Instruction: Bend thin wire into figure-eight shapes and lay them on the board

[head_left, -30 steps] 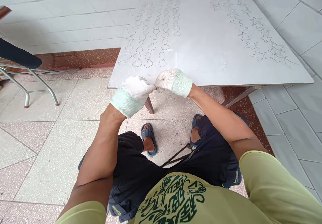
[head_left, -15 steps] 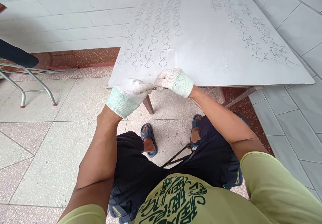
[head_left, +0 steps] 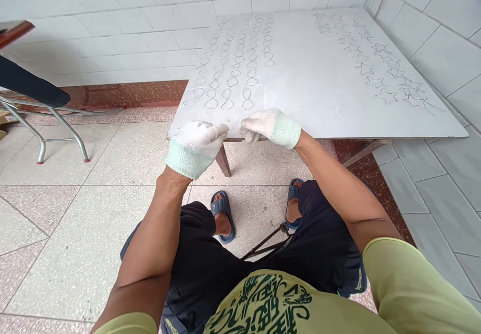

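Observation:
My left hand [head_left: 197, 146], in a white knit glove with a pale green cuff, is at the near edge of the white tabletop [head_left: 308, 98]. Its fingers pinch one end of a thin wire [head_left: 235, 123]. Gloved the same way, my right hand [head_left: 270, 127] has its fingers closed on the other side of this wire, a small gap from the left. A curved bit shows between the hands; the rest is hidden by the fingers. Beyond them, wire figure-eights [head_left: 247, 98] lie in rows. Wire stars [head_left: 386, 95] are grouped along the tabletop's right side.
Tiled walls [head_left: 233, 6] border the table at the back and right. A metal-legged stool [head_left: 78, 143] stands at left, with a person's dark-clad leg [head_left: 33, 83] above it. Under the table is a wooden leg [head_left: 223, 161]. Dark folding metal legs [head_left: 268, 241] show between my legs.
My hands have drawn slightly apart, and a curved piece of wire now shows between them. The camera view has tilted a little, so the table sits lower in the picture.

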Demonstrator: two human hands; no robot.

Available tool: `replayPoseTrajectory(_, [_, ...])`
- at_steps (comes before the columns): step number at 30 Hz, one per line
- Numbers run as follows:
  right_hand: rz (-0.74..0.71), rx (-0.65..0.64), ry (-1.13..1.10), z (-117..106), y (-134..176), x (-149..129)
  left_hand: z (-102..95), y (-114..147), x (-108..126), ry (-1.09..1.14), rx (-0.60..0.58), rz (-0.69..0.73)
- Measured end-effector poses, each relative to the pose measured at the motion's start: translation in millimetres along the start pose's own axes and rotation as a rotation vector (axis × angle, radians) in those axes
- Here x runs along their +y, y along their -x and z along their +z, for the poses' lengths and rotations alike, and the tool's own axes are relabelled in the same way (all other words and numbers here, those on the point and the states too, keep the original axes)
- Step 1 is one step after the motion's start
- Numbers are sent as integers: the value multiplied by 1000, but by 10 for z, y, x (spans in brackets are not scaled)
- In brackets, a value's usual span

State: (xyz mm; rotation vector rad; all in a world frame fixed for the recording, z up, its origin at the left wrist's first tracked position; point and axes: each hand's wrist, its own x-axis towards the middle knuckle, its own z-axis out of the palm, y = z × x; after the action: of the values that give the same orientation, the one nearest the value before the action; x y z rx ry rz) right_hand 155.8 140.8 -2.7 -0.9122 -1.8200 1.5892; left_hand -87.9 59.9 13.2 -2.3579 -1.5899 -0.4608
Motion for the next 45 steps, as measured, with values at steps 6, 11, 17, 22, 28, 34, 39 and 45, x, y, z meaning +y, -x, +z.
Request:
replayPoseTrajectory(6, [-14, 55, 56, -16, 20, -96, 0, -23, -12, -16, -29, 81])
replayPoseTrajectory(11, [-91, 25, 253, -15, 18, -129, 24, -60, 43, 17, -55, 190])
replayPoseTrajectory(17, [-152, 11, 350, -9, 36, -97, 59, -55, 67, 63, -65, 165])
replayPoseTrajectory(22, [-138, 43, 363, -13, 76, -150, -35, -40, 130, -41, -70, 57])
replayPoseTrajectory(28, [-154, 10, 341, 9, 48, -102, -60, -53, 171, -25, -124, 51])
replayPoseTrajectory(34, [-156, -13, 347, 42, -9, -2, -25, -57, 170, 5, -154, 34])
replayPoseTrajectory(39, [-100, 6, 330, 72, 20, -49, -46, -67, 189, 22, -149, -16])
replayPoseTrajectory(45, [-149, 6, 307, 137, 40, -10, 2, -51, 154, 51, -122, -31])
